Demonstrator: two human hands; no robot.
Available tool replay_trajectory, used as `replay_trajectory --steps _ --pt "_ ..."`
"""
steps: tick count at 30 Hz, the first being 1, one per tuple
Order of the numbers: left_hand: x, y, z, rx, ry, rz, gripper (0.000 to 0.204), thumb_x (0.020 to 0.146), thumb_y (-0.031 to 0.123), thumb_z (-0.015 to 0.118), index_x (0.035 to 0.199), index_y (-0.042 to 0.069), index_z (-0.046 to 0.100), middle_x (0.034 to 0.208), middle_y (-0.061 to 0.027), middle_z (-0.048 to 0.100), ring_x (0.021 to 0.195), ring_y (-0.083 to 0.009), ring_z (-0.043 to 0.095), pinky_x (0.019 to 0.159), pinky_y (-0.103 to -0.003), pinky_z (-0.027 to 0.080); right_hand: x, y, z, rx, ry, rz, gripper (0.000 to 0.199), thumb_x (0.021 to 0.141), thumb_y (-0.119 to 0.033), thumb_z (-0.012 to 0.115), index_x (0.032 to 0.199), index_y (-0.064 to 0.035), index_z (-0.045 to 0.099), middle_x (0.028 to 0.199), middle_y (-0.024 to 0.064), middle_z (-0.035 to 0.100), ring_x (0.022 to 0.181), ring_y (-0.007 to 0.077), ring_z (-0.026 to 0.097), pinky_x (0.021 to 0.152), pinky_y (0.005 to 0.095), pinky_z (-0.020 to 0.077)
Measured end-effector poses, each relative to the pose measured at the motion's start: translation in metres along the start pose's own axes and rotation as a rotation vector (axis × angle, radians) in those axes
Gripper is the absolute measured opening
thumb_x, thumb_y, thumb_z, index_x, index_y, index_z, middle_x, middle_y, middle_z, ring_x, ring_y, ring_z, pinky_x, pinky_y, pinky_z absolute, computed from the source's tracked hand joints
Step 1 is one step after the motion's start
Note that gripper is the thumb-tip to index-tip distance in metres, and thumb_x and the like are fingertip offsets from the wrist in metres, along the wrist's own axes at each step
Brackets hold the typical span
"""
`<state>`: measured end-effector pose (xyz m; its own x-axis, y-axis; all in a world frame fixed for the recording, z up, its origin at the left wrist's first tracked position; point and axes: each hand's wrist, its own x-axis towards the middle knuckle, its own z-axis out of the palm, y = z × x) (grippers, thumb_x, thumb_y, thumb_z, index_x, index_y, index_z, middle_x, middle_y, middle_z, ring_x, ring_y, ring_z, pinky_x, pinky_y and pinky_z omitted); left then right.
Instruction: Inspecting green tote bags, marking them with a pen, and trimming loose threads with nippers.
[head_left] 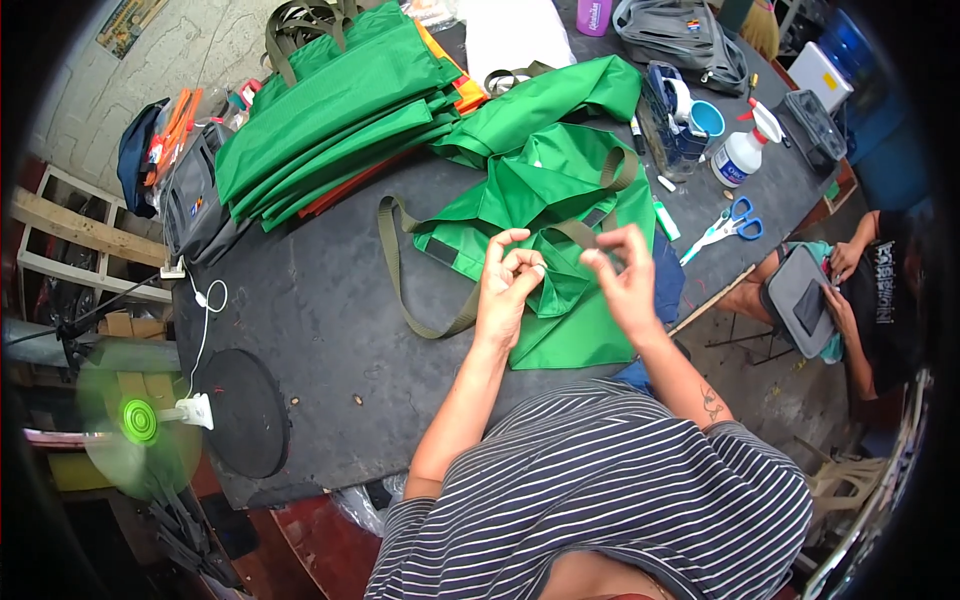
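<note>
A green fabric bag (570, 340) with olive webbing straps (395, 265) lies crumpled on the dark table in front of me. Over its near part, my left hand (508, 290) is closed, thumb pressed to the bent fingers; whatever may be between them is too small to make out. To its right, my right hand (630, 285) is raised above the bag's right side, with fingers bent and smeared by motion. A short piece of the olive strap passes between the two hands.
Folded green bags (330, 150) form a stack at the far left. Blue-handled scissors (735, 222), a spray bottle (742, 155) and a blue cup (706, 120) stand or lie on the right. A fan (140, 420) spins at left. Another person (885, 290) sits at right with a grey bag.
</note>
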<state>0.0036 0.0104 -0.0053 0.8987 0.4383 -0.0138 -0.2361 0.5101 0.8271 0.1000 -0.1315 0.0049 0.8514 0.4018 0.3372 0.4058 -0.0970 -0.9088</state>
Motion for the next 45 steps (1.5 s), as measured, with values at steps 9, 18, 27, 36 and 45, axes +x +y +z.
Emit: replay_trajectory --steps 9,18,27,36,45 --pt "-0.003 0.0 0.008 0.352 -0.004 0.024 0.03 0.099 0.024 0.042 0.108 0.002 0.061 0.096 -0.0076 0.066 0.097 -0.0112 0.057 0.092 -0.027 0.039 0.065 0.112 -0.096 -0.994 0.287 -0.017 0.034 0.079 -0.017 0.068 0.108 -0.0064 0.053 0.103 0.0136 0.054 0.099 0.034 0.05 0.084 0.0459 0.0384" --pt "0.014 -0.023 0.004 0.284 -0.093 0.062 0.058 0.102 0.043 0.024 0.115 -0.004 0.056 0.109 -0.0142 0.062 0.103 -0.0209 0.058 0.096 -0.033 0.041 0.072 0.122 -0.097 -0.737 0.046 0.151 0.029 0.074 -0.003 0.066 0.099 -0.0015 0.051 0.101 0.0198 0.058 0.093 0.0389 0.056 0.079 0.0477 0.043" --pt "0.021 -0.037 0.006 0.33 -0.064 0.022 0.055 0.102 0.041 0.026 0.116 -0.002 0.057 0.111 -0.0116 0.061 0.103 -0.0198 0.057 0.095 -0.032 0.041 0.03 -0.003 -0.045 -0.531 -0.193 -0.044 0.039 0.079 -0.039 0.063 0.085 -0.0015 0.057 0.082 0.0176 0.059 0.081 0.0357 0.058 0.073 0.0434 0.046" --pt "0.017 -0.037 0.005 0.465 0.09 0.168 0.05 0.103 0.037 0.027 0.114 -0.001 0.058 0.114 -0.0109 0.06 0.105 -0.0192 0.056 0.092 -0.032 0.042 0.013 0.003 -0.003 -0.588 -0.31 -0.238 0.027 0.062 -0.017 0.071 0.08 -0.0039 0.054 0.074 0.0107 0.058 0.071 0.0301 0.056 0.065 0.0413 0.0463" --pt "0.018 -0.041 0.001 0.377 0.095 0.126 0.055 0.102 0.042 0.026 0.121 -0.001 0.054 0.121 -0.0108 0.057 0.111 -0.0197 0.055 0.095 -0.032 0.041 0.02 -0.003 0.002 -0.631 -0.377 -0.302 0.028 0.064 -0.019 0.07 0.082 -0.0042 0.055 0.074 0.0102 0.057 0.072 0.0293 0.056 0.065 0.0409 0.0472"
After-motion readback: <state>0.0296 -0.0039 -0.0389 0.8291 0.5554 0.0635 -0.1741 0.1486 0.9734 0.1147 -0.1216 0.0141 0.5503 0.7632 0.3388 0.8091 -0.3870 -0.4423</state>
